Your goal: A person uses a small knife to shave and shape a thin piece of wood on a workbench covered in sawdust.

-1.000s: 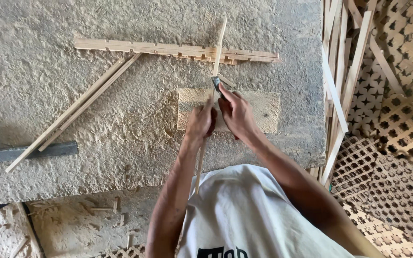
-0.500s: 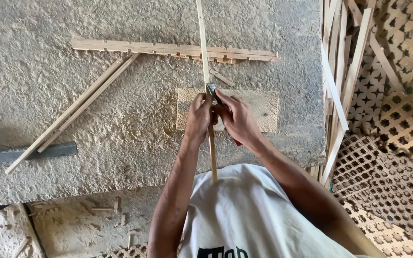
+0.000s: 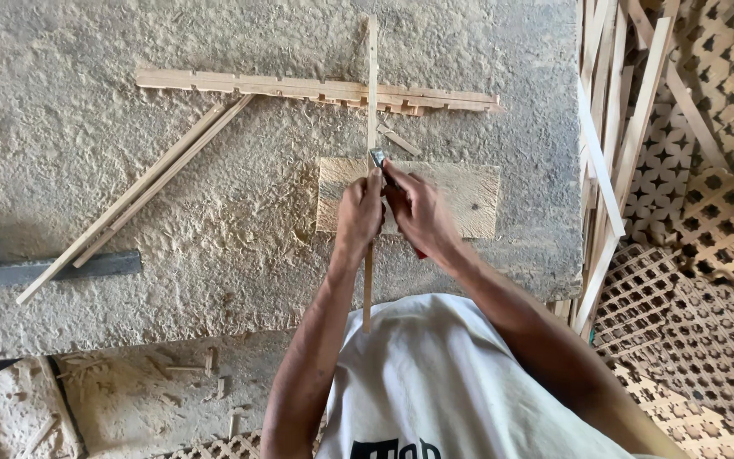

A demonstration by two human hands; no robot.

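The left hand point(image 3: 358, 214) is closed around a long thin pale wooden strip point(image 3: 371, 102) that runs straight away from the person, over a flat rectangular wooden board point(image 3: 469, 200) on the rough sawdust-covered workbench point(image 3: 129, 153). The right hand point(image 3: 422, 217), touching the left, grips a small metal-tipped tool with a red handle point(image 3: 378, 158), its tip against the strip. Beyond lies a notched wooden batten point(image 3: 256, 85).

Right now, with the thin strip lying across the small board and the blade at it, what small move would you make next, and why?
Probably draw the blade along the strip. The left hand pins it on the board, and the right hand has the tip set against it.
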